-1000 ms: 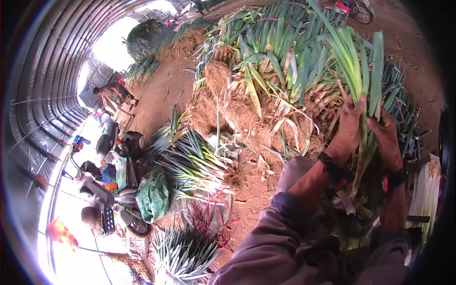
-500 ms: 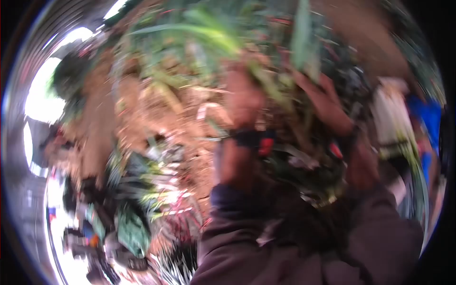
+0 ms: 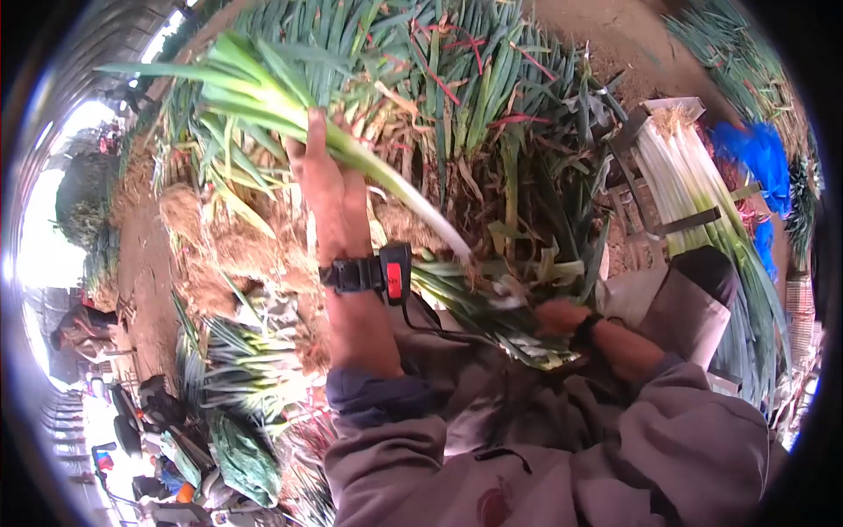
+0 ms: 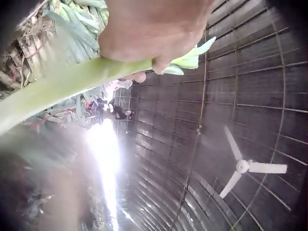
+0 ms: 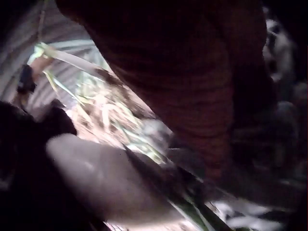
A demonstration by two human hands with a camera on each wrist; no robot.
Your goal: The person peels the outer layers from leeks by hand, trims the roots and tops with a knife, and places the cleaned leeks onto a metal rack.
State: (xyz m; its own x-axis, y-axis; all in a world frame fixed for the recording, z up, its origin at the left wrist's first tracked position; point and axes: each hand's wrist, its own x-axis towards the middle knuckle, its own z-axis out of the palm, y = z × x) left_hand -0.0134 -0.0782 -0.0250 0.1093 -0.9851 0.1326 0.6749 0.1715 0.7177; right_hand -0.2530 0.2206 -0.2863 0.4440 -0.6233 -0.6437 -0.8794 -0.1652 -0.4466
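Note:
My left hand point(image 3: 327, 171) grips a leek point(image 3: 413, 200) by its green part, holding it up at a slant. Its leaves fan out to the upper left, and the pale stem runs down to a rooted end. The left wrist view shows the fingers curled round the leek point(image 4: 72, 86). Low over my lap, my right hand point(image 3: 562, 316) is at a heap of loose green leaves point(image 3: 500, 321), near the leek's root end. In the right wrist view that hand point(image 5: 178, 82) is a dark shape, and I cannot tell whether its fingers hold anything.
Red-tied leek bundles point(image 3: 474, 79) stand behind the hands. At right, a rack point(image 3: 694, 221) carries a bundle of cleaned leeks point(image 3: 680, 167), with blue plastic point(image 3: 760, 167) beyond it. More leeks point(image 3: 255, 360) and a green sack point(image 3: 241, 461) lie at left. A ceiling fan point(image 4: 243, 166) hangs overhead.
The view has swung to the right. Both hands were together at the leek; now the left holds it out to the left alone, and the right has dropped to the leaves over the lap.

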